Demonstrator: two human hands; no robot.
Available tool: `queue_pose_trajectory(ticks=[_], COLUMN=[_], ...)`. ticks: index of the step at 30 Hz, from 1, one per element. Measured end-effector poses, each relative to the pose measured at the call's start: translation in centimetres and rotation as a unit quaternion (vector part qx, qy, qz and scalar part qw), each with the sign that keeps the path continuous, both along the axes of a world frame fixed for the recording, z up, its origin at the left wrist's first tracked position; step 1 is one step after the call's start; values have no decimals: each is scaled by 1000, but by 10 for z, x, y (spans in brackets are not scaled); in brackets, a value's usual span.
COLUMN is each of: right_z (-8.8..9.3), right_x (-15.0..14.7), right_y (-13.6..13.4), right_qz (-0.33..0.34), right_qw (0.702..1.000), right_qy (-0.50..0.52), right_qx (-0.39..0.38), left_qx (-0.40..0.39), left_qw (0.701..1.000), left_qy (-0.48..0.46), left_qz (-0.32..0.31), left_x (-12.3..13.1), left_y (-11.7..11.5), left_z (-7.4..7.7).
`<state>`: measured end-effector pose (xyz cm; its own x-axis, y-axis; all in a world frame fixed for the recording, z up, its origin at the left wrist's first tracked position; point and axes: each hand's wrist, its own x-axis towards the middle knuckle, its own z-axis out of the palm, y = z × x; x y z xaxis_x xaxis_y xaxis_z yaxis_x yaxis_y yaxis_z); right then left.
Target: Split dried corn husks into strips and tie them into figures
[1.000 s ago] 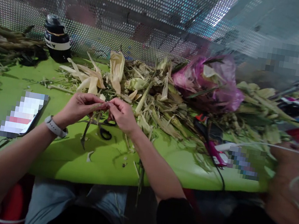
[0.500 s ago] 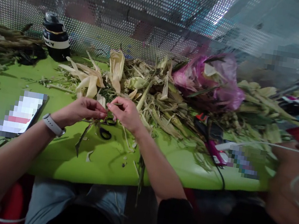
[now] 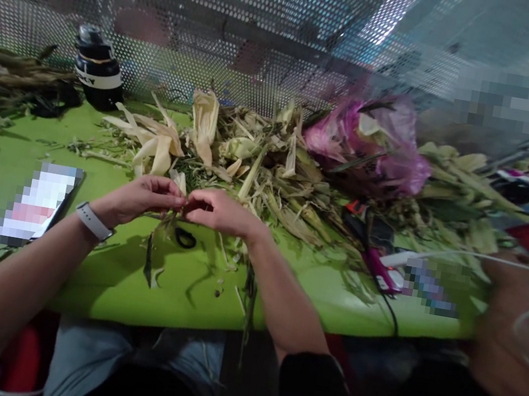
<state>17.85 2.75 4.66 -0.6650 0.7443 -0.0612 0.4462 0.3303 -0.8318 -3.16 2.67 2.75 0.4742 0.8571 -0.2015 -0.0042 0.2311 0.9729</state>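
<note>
My left hand (image 3: 153,197) has its fingertips pinched on a small bundle of corn husk strips (image 3: 169,222), which hangs below the fingers. Touching it from the right, my right hand (image 3: 216,210) is closed, palm down; what its fingertips grip is too small to make out. Just below my hands lie scissors with a black handle (image 3: 185,239), their blades hidden. Pale corn husks (image 3: 156,146) and a heap of dry husks and leaves (image 3: 290,195) lie beyond my hands on the green table (image 3: 126,296).
A dark bottle (image 3: 99,72) stands at the back left. Nearer lies a phone (image 3: 38,201). A pink plastic bag (image 3: 369,148) rests on the heap. At the right are a white cable (image 3: 458,253), a second phone (image 3: 432,287) and another person's arm (image 3: 510,320).
My right hand has turned palm down and dropped slightly, its fingers lower beside my left fingertips. The hanging strip has swung a little right and down. The other person's hand has shifted what it holds.
</note>
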Motion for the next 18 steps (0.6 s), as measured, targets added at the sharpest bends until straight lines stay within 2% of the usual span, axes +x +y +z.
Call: queue_pose_trajectory(ticks=[3, 7, 11, 18], right_z=[0, 3, 4, 4], right_x=[2, 6, 7, 7], right_y=[1, 2, 0, -3], right_qz=[42, 30, 18, 65], right_qw=[999, 999, 995, 994], right_qy=[11, 28, 89, 82], right_qx=[-6, -14, -42, -18], left_qx=[-26, -51, -74, -96], left_qw=[999, 998, 997, 995], left_qy=[-12, -19, -31, -11], left_qz=[14, 10, -15, -32], left_x=[-1, -2, -2, -4], left_y=[1, 2, 2, 4], left_z=[0, 0, 0, -1])
